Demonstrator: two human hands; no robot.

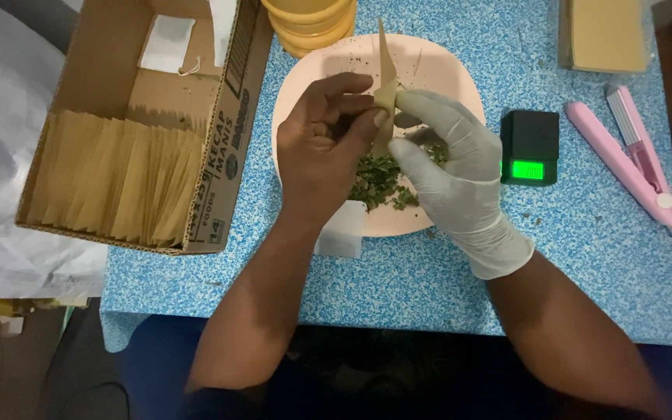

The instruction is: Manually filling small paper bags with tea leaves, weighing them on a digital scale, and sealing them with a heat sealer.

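A small tan paper sachet (385,89) stands upright over the middle of the pale plate (305,70), pinched at its lower end between the bare left hand (322,148) and the white-gloved right hand (453,167). Both hands grasp it, apparently spreading its mouth. Beneath them lies a heap of dried green leaves (379,183). The step in hand looks like opening the sachet for filling; the next move likely calls for a steady pinch of leaves. Right of the plate sits a small black scale (530,144); at the table's left edge, a cardboard box (103,93) holds more sachets.
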